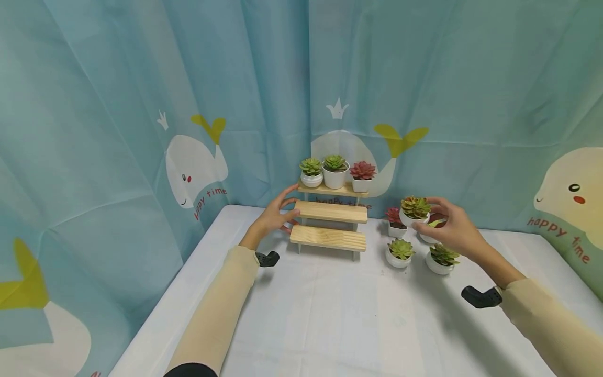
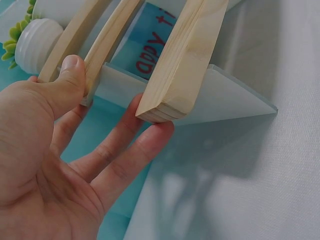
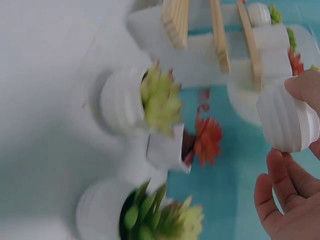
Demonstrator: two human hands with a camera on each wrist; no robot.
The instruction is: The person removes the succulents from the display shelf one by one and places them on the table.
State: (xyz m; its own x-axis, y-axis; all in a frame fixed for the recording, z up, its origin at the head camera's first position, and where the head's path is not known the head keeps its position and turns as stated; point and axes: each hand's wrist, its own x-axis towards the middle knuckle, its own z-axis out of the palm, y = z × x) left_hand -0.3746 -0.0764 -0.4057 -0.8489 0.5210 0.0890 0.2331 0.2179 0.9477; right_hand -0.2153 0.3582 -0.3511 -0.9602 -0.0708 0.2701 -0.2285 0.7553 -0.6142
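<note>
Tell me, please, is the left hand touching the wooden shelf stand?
Touching: the left wrist view shows the left hand with its thumb pressed against a slat end of the wooden shelf stand.

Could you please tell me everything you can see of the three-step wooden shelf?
The wooden shelf has three pale pine steps on white side panels and stands upright on the white table by the curtain. Its top step carries three potted succulents; the lower two are bare. The left hand touches its left end, thumb on the middle step.
</note>
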